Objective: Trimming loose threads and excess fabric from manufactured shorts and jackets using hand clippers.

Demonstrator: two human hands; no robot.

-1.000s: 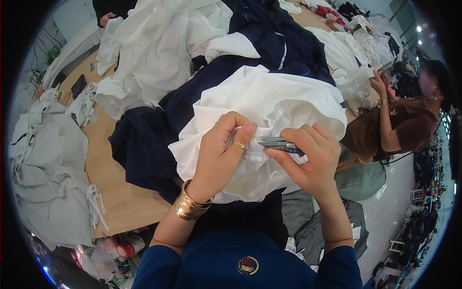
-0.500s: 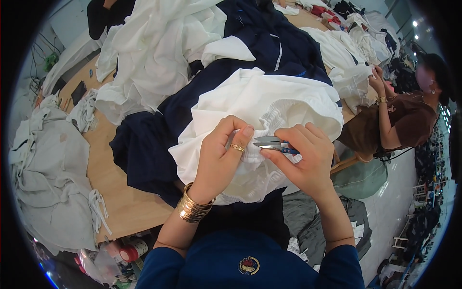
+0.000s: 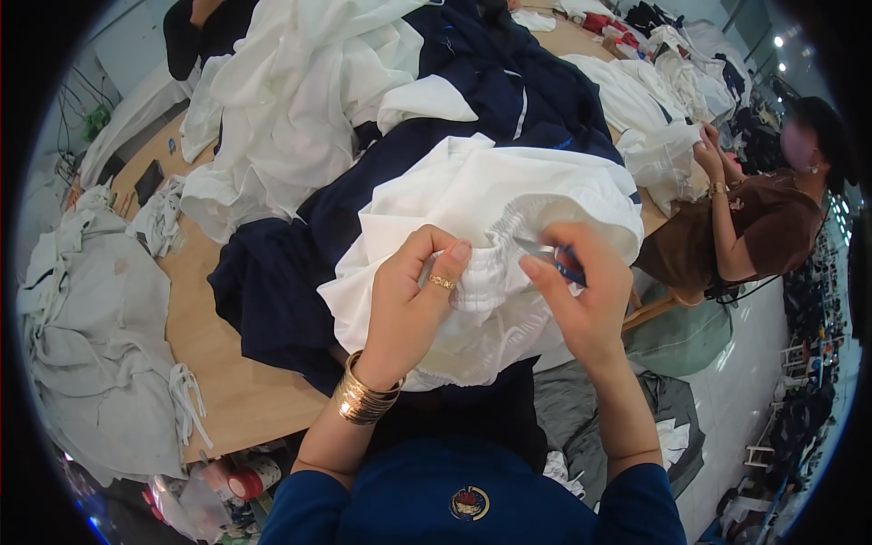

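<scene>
Most of the wooden table (image 3: 204,341) is covered by cloth. Its left side is draped with a grey garment (image 3: 100,327), by which a bundle of cords (image 3: 186,400) is hung. Beyond the hands, white cloth (image 3: 286,118) is heaped on dark blue cloth (image 3: 268,282). Dark grey cloth (image 3: 649,400) is spread low on the right, below a green bundle (image 3: 681,336).

Between the hands, on top of the dark blue cloth, a white garment (image 3: 436,204) is held; its gathered waistband (image 3: 477,286) is pinched between thumb and fingers by the left hand (image 3: 413,295). Snips (image 3: 569,263) are gripped in the right hand (image 3: 586,291), just beside the waistband. The snips are partly hidden by blurred fingers, so whether cloth is touched by the blades cannot be told.

Two hands, one pair of snips and one ring (image 3: 442,282) are counted, and two other people: a co-worker (image 3: 781,222) in brown at right and a black-sleeved person (image 3: 213,36) at upper left. The stacked bangles (image 3: 363,395) cannot be counted.
</scene>
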